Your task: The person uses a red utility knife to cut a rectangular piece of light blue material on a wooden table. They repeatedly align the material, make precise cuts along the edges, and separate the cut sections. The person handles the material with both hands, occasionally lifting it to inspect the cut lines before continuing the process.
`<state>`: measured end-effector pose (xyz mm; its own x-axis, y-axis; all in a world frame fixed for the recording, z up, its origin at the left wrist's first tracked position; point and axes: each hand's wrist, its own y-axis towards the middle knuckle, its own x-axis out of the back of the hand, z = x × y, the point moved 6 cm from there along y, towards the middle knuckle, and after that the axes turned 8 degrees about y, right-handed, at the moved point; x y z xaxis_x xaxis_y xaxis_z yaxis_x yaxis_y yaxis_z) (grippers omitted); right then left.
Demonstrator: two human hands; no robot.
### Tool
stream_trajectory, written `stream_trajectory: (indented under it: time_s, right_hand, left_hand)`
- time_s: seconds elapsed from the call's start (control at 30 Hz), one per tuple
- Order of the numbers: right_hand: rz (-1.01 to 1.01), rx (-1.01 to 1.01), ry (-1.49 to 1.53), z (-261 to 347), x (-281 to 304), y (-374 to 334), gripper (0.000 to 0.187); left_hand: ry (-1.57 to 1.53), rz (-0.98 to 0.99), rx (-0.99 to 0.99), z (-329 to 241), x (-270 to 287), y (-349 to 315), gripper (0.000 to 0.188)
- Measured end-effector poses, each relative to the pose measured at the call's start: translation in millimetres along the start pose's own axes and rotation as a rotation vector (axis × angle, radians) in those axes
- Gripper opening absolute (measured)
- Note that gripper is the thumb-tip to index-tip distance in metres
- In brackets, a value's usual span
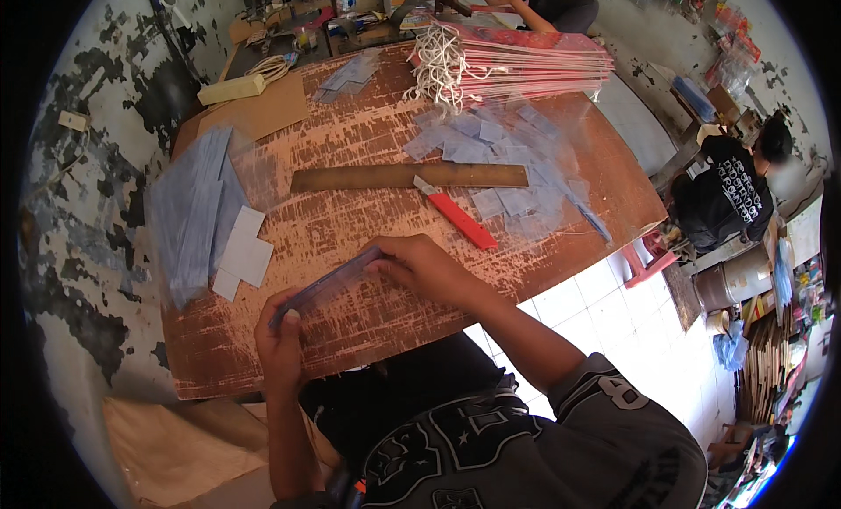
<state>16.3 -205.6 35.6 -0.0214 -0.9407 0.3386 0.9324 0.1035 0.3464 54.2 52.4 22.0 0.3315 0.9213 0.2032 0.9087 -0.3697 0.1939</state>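
Left hand [279,334] pinches plastic sheet [331,281] at its 8 o'clock end, thumb [291,321] on near face; right hand [425,268] grips 2 o'clock end, forearm [530,338] angled from 4 o'clock. Sheet over counter [219,356], 8 o'clock of knife [460,217].

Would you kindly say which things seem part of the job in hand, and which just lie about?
Probably in the job:
held plastic piece
bluish plastic sheets
brown straightedge
red-handled cutter

Probably just lying about:
red bundle with white cords
bottle
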Motion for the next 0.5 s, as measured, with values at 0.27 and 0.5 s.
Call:
stream_trajectory:
  time_s: [0.27,0.5]
  right_hand:
    - [-0.365,-0.166,-0.005,3.2,-17.8,-17.9,0.035]
    - [-0.453,-0.176,-0.081,6.9,-28.1,-21.7,0.038]
  left_hand:
    - [-0.161,-0.140,0.077,26.8,-8.3,4.4,0.029]
    - [-0.104,-0.233,0.058,11.9,-15.4,5.1,0.019]
